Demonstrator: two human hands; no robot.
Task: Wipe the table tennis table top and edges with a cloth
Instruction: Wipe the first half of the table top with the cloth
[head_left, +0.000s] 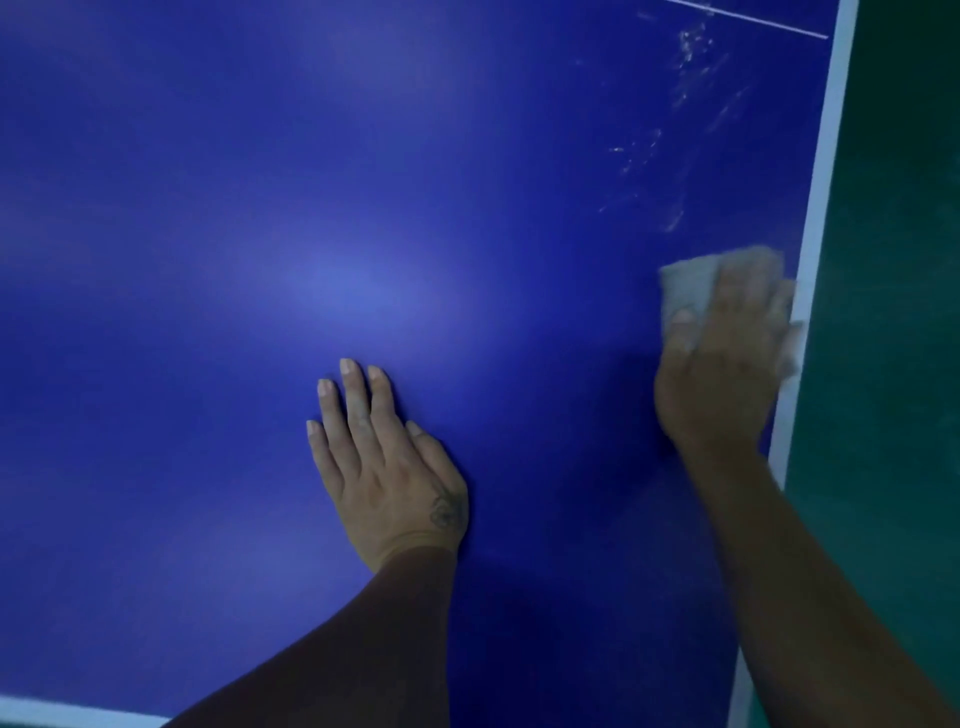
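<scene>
The blue table tennis table top fills most of the view. My right hand presses a pale grey cloth flat against the top, close to the white line along the right edge. The hand and cloth are blurred. Most of the cloth is hidden under the fingers. My left hand rests flat on the table with fingers straight, left of and nearer than the right hand.
White smudges and streaks mark the blue surface beyond the cloth. A thin white centre line runs at the top right. Green floor lies past the right edge. A white border strip shows at the bottom left.
</scene>
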